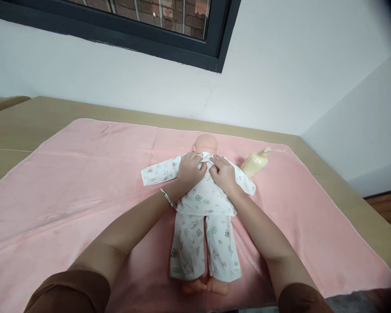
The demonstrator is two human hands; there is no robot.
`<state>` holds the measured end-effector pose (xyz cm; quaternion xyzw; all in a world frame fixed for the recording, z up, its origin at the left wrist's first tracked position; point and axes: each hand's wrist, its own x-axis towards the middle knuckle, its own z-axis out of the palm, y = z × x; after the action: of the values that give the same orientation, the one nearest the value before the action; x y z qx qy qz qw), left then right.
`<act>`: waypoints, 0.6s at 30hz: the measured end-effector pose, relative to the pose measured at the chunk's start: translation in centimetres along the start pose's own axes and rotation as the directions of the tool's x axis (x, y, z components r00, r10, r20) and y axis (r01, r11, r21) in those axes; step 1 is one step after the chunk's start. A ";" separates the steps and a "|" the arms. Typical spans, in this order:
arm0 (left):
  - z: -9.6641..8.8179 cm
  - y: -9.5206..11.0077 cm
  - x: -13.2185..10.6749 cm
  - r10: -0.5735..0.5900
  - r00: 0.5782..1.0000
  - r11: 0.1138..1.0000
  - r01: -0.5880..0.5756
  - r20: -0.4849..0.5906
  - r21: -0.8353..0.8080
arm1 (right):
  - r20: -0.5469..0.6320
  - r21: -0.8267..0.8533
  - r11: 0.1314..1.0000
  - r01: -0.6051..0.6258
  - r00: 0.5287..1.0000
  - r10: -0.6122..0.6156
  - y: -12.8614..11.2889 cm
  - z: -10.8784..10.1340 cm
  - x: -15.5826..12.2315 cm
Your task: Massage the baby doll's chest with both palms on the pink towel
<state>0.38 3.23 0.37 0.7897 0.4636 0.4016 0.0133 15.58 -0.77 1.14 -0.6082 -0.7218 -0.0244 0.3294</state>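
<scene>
A baby doll (206, 142) lies on a pink blanket (111, 182), its head toward the wall and its feet toward me. It wears a white printed pajama top (205, 195) and matching pants (189, 243). My left hand (191, 168) is closed on the top's collar (207, 155), thumb and fingers pinching the cloth on the left side. From the other side, my right hand (223, 171) pinches the same collar. The doll's sleeves spread out to both sides. Between my hands the collar cloth is bunched under the doll's head.
A cream pump bottle (256, 161) lies tilted on the blanket beside the doll's right-hand sleeve. The blanket covers much of a wooden table (124, 114), which stands against a white wall (263, 78). A dark window frame (211, 54) is above.
</scene>
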 end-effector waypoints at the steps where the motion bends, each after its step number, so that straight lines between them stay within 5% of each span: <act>1: -0.1 0.1 -0.1 -0.011 1.000 1.000 0.012 -0.008 0.022 | -0.030 -0.009 1.000 -0.015 0.999 0.014 -0.2 0.0 -0.2; 6: -0.1 0.4 -0.2 -0.044 0.999 0.998 0.044 -0.004 0.050 | -0.045 -0.052 0.995 -0.090 0.995 0.088 -0.6 -0.2 -0.5; 13: 0.5 -0.3 0.4 0.013 0.998 0.999 -0.010 0.056 -0.049 | 0.154 -0.012 0.999 0.043 0.987 -0.041 1.0 0.0 0.9; 18: 0.2 -0.3 0.3 0.095 0.994 0.995 -0.094 0.056 -0.009 | 0.096 0.005 0.998 0.063 0.993 -0.063 0.7 -0.1 0.5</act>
<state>0.37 3.72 0.35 0.8218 0.4239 0.3807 0.0098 16.27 -0.19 1.26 -0.5853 -0.7556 -0.0046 0.2941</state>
